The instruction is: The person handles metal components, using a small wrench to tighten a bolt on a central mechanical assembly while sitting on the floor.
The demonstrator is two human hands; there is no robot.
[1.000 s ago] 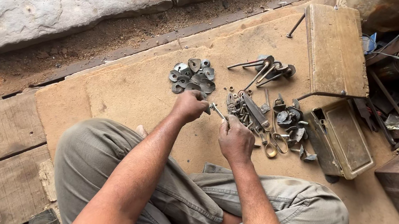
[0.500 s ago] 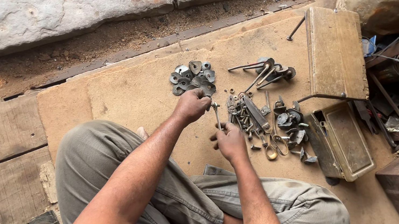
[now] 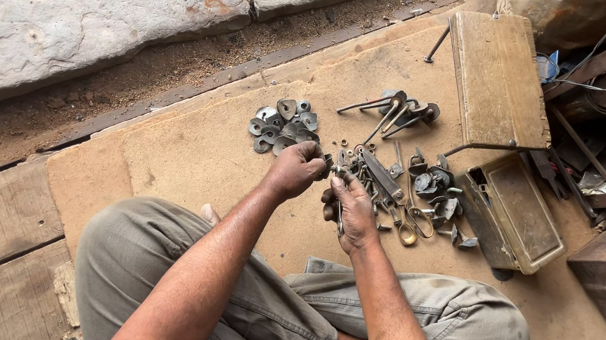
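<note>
The left hand (image 3: 295, 169) is curled tight around a small metal part (image 3: 327, 168), and the right hand (image 3: 350, 207) pinches a thin metal tool (image 3: 338, 219) up against it above the fibreboard sheet (image 3: 179, 165); holding both close and steady seems the best way to fit them. Just beyond lie a cluster of metal discs (image 3: 282, 125), scattered old tools (image 3: 400, 183) and an open wooden box (image 3: 516, 212), crowding the reach.
</note>
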